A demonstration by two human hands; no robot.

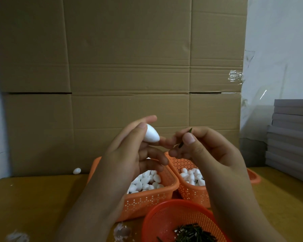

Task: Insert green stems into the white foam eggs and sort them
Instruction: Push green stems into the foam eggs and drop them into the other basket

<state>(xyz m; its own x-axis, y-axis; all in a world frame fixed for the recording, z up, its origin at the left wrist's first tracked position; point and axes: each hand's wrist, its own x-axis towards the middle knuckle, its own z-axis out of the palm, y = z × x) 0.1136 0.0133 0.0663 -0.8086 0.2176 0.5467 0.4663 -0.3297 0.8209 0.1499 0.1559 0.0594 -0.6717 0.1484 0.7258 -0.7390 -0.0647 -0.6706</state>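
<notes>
Left hand (129, 151) pinching foam egg (151, 134), right hand (199, 147) green stem (185, 137) steeply tilted

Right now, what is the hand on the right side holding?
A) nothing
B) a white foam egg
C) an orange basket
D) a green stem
D: the right hand pinches a thin green stem between thumb and fingers, while the left hand holds the white foam egg.
</notes>
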